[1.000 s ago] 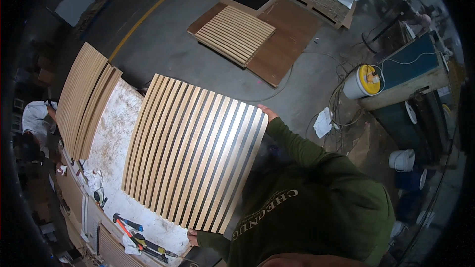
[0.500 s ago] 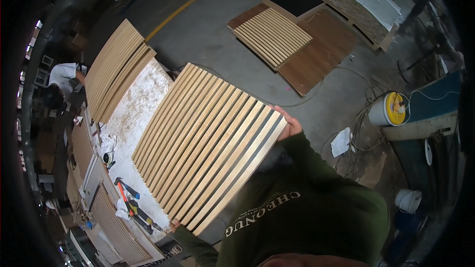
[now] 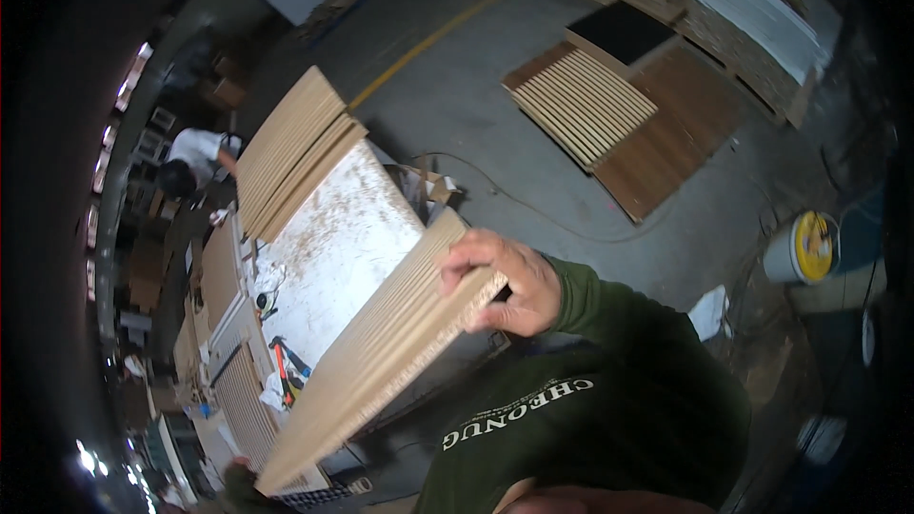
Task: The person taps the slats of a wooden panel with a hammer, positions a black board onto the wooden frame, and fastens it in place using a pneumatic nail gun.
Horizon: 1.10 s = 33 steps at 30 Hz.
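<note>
Head view: my right hand (image 3: 503, 281) is clamped on one end of a pale slatted panel (image 3: 381, 352), fingers over the top, thumb at the edge. Panel is tilted, an edge facing me, running from right hand down to my left hand (image 3: 241, 464). Hands well apart. Left one sits at the panel's other end, mostly hidden and blurred; can't tell how it grips. Green sweatshirt (image 3: 628, 400) on me, just below the right hand. Panel cuts across my view of the near side of a white table (image 3: 333, 228); can't tell if it touches the top. Between the hands, just past the panel: hammer (image 3: 280, 357) with orange on the handle, white rag (image 3: 273, 390) beside it. Another slatted panel (image 3: 243, 390) lies beyond the left hand. Further out, left of the right hand, a stack of slatted panels (image 3: 290, 152) sits at the table's far end. Right of the right hand, well apart, white bucket (image 3: 783, 257) with yellow lid (image 3: 814, 246). Ahead of the right hand on the floor, brown board (image 3: 681, 148) with a slatted piece (image 3: 583, 105) on it, black-topped box (image 3: 624, 35) beside that. Co-worker (image 3: 195, 157) in white past the stack. Yellow floor line (image 3: 428, 43) farther off.
</note>
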Motion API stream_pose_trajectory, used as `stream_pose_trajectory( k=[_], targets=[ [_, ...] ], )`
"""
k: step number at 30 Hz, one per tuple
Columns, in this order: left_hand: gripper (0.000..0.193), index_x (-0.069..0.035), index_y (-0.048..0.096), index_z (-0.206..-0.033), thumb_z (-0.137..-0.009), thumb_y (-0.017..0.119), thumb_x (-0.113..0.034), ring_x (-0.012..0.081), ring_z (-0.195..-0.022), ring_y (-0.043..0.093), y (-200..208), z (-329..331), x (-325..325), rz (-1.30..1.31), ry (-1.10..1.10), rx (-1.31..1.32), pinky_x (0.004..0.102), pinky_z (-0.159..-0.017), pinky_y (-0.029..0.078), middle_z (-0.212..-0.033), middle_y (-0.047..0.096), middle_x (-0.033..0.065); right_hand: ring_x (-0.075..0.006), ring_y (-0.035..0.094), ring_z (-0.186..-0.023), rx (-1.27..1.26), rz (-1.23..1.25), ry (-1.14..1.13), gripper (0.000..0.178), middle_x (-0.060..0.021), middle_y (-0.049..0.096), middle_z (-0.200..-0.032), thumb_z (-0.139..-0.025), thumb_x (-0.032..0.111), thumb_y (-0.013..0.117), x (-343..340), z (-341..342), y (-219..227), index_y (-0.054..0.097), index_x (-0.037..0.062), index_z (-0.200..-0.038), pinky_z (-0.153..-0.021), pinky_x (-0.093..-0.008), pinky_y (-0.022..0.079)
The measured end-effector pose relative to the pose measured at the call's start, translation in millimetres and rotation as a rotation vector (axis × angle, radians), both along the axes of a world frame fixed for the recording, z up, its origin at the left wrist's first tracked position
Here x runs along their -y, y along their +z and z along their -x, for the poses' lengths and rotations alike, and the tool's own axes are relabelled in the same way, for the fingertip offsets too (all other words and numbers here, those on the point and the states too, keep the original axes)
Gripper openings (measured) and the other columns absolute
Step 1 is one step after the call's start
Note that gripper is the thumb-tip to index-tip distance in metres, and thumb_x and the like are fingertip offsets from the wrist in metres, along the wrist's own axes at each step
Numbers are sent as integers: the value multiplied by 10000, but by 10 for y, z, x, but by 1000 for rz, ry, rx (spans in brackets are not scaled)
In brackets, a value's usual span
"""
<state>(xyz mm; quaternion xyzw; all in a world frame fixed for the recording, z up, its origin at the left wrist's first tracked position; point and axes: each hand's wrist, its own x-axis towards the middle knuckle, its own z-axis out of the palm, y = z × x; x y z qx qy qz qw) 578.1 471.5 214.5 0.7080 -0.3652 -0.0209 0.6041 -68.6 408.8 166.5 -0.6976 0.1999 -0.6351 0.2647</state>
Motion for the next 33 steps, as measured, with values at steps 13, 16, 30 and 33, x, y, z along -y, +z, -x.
stream_pose_trajectory(
  k=[13,16,30,33],
  targets=[
    [454,-36,562,-1074,-865,491,-433,147,-578,523,-1210,-1322,666,352,-371,-510,298,-610,486,-870,608,113,-104,506,-897,77,-55,-39,337,-46,522,-976,-802,101,613,1802,-226,303,479,30,-1103,-791,-236,432],
    [455,-34,562,-1075,-865,492,-432,151,-593,526,-1761,-531,906,65,-257,-599,299,-618,485,-875,607,113,-120,499,-957,142,30,-89,364,-54,525,-1035,-806,131,628,2160,-459,466,495,32,-1130,-850,-271,419],
    [463,-25,561,-1079,-863,499,-430,168,-663,535,-2658,2614,2251,-582,-489,-615,306,-655,483,-900,603,111,-224,546,-953,169,-634,-60,716,-133,592,-973,-583,462,789,2696,-519,-1497,541,-4,-1067,-803,-335,435],
    [465,-23,561,-1079,-863,501,-430,172,-679,537,-2382,3394,2585,-569,-516,-564,307,-662,482,-905,602,111,-235,569,-868,163,-575,-193,722,-118,608,-888,-583,559,745,2573,-47,-1417,560,-18,-974,-772,-346,447]
  ],
)
